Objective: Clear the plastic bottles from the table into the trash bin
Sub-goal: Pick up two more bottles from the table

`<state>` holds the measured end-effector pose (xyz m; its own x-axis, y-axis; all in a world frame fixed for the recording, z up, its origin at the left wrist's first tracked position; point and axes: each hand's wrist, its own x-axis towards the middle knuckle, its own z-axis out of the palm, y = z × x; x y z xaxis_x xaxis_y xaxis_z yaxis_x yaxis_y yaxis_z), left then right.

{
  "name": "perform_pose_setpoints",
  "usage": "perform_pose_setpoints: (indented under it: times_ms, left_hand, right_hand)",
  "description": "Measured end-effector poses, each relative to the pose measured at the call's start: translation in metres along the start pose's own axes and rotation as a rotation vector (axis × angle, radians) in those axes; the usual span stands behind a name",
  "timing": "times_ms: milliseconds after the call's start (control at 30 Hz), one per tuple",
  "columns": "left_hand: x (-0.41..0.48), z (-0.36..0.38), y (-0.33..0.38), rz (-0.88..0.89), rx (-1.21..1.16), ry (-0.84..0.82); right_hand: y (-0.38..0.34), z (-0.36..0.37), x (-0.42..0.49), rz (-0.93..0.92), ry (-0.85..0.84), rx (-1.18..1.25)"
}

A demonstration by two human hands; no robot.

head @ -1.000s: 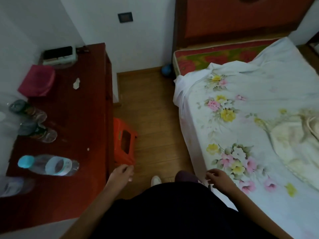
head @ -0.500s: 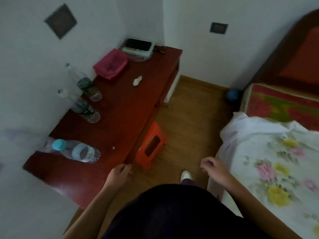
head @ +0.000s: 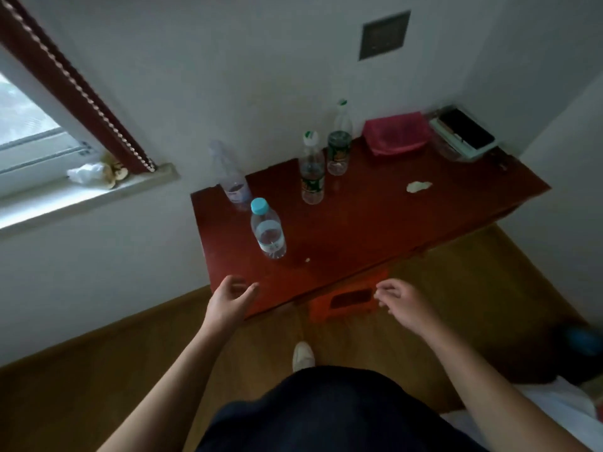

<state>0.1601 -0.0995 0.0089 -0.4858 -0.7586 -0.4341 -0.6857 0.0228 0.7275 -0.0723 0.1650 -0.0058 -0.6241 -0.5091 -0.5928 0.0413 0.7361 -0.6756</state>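
Note:
Several clear plastic bottles stand upright on the dark red table (head: 375, 223). Nearest me is a blue-capped bottle (head: 267, 231). Behind it, at the table's back left corner, stands a capless clear bottle (head: 232, 177). Two green-labelled bottles stand further right: a white-capped one (head: 312, 171) and a taller one (head: 340, 141) by the wall. My left hand (head: 230, 300) hovers over the table's near left corner, fingers loosely curled, holding nothing. My right hand (head: 399, 300) hangs in front of the table edge, relaxed and empty.
An orange plastic stool (head: 342, 303) sits under the table's front edge, between my hands. A pink cloth (head: 396, 133), a stack of boxes (head: 463, 133) and a crumpled tissue (head: 418, 186) lie on the table's right part. A window sill (head: 98, 187) is at left. No trash bin shows.
My view has swung left, so I now face the table squarely with the window in sight and the bed out of view. Both hands have risen toward the table's front edge.

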Motion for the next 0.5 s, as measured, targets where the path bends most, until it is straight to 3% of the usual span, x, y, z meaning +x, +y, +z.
perform_pose_setpoints:
  times_ms: [500]
  left_hand:
    - [0.097,0.015,0.059,0.241,-0.166,0.001]
  right_hand:
    - [-0.132,-0.003,0.086,-0.172,0.101,-0.001]
